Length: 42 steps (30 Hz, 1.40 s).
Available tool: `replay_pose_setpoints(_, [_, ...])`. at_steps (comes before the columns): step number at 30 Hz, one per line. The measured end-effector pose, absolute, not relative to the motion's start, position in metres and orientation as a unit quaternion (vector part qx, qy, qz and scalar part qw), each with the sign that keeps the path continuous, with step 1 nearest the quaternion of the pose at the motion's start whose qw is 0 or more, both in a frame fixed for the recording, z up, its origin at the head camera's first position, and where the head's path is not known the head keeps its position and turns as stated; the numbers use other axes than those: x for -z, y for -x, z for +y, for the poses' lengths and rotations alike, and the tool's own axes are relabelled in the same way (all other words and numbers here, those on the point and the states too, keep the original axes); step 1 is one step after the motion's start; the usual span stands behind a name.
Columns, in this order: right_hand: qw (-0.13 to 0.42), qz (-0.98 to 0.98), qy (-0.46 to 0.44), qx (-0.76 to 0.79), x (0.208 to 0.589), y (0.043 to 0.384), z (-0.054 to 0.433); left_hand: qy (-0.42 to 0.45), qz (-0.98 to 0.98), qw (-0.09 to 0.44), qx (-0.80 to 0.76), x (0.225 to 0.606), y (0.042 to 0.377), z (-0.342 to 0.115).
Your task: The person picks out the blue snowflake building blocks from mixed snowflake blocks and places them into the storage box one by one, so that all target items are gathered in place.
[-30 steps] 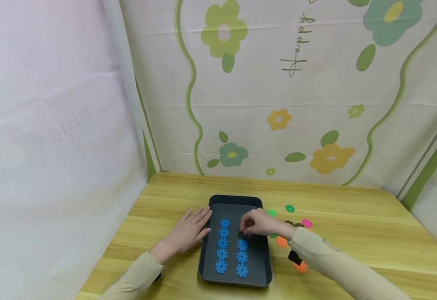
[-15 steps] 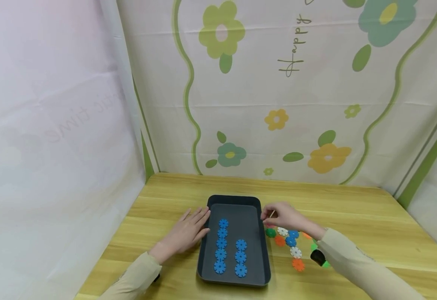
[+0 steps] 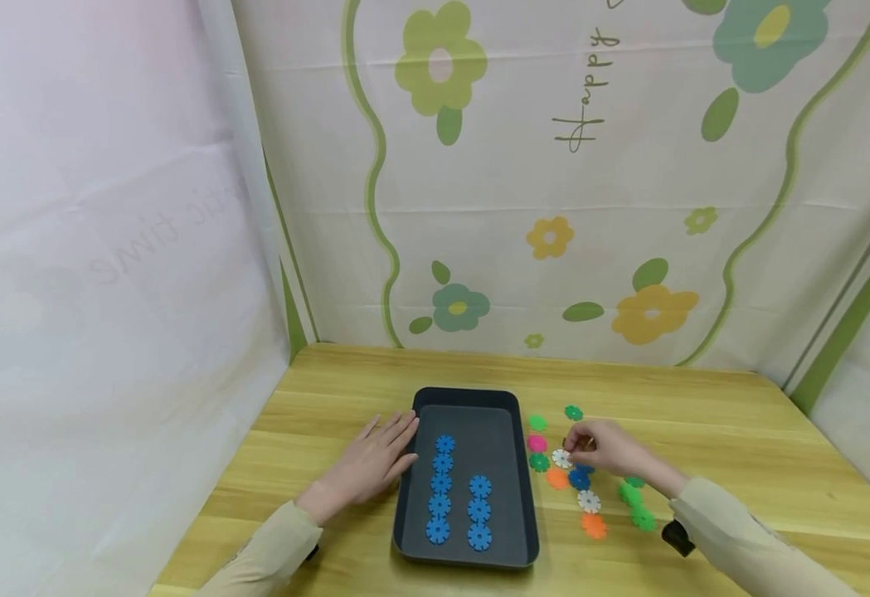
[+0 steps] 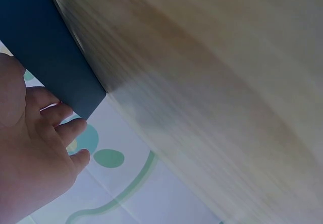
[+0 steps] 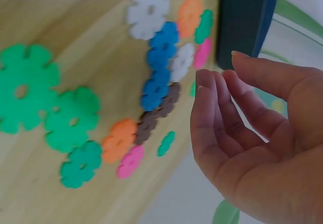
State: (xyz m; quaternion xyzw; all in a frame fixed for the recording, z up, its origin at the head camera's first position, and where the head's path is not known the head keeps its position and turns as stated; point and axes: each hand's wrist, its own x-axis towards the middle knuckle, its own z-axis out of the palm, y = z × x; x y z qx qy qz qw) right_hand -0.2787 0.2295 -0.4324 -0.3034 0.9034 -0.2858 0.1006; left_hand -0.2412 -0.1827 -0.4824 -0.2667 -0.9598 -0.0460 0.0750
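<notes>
My left hand (image 3: 379, 461) lies with straight fingers along the left rim of a dark grey tray (image 3: 505, 497). In the left wrist view its fingertips (image 4: 75, 128) touch the tray's outer wall (image 4: 55, 57). Blue notched plastic discs form two columns inside the tray: several in the left column (image 3: 441, 482), three in the right column (image 3: 479, 510). My right hand (image 3: 609, 449) hovers over loose discs on the table, near a white disc (image 3: 561, 458) and a blue disc (image 3: 579, 478). Its fingers are bent, thumb apart, with nothing between them in the right wrist view.
More notched discs lie right of the tray on the wooden table (image 3: 360, 377): pink (image 3: 537, 444), orange (image 3: 594, 526), bright green (image 3: 642, 517), and brown (image 5: 147, 127). A patterned cloth (image 3: 494, 166) hangs behind the table, and another cloth (image 3: 106, 332) hangs at the left.
My right hand has moved right, from over the tray past its right rim to above the loose discs. The left hand stays at the tray rim, and the blue columns look the same.
</notes>
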Motion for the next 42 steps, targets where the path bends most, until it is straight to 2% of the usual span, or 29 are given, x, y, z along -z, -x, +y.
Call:
replay_pose_setpoints(14, [0.092,0.926,0.257,0.262,0.451,0.280,0.255,0.265,-0.961,0.066,0.045,0.479,0.241,-0.182])
replay_pose_setpoints(28, [0.093,0.947,0.187,0.244,0.456,0.283,0.249,0.269,-0.960,0.062,0.048,0.476,0.239,-0.182])
replay_pose_setpoints(42, [0.094,0.946,0.181,0.250,0.455,0.282,0.248,0.266,-0.961,0.059,0.046,0.476,0.240,-0.181])
